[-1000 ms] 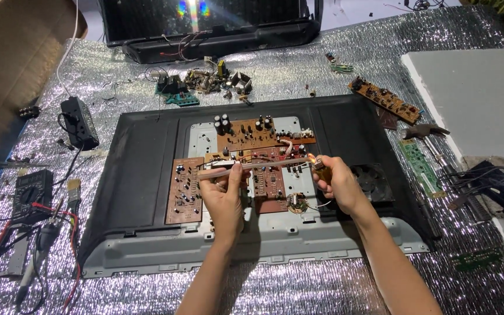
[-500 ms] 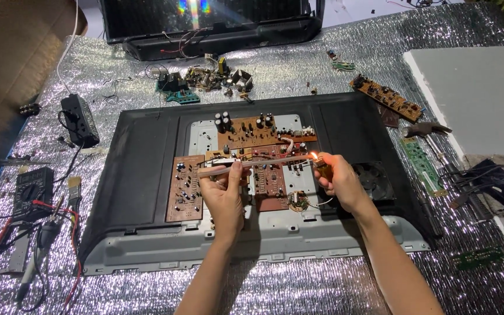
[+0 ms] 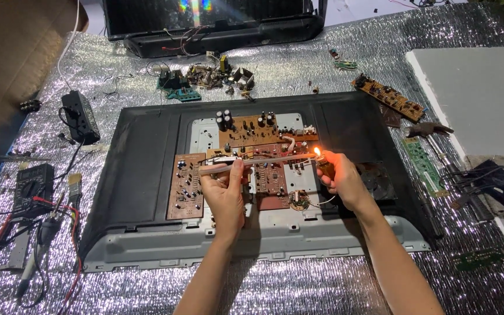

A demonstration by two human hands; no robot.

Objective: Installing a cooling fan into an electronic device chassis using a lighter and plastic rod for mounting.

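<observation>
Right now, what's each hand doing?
Left hand: closed, holding a pale stick.
Right hand: closed on a lit lighter, flame at the stick's tip.

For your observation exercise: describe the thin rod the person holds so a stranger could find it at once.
Find the big dark panel with brown circuit boards. Above them, the left hand holds a pale rod level. Only its right tip meets the flame of the lighter in the right hand.

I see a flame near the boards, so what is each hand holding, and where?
The left hand pinches a pale thin stick near its left end. The right hand grips a lit lighter around its body, flame at the stick's right tip.
</observation>
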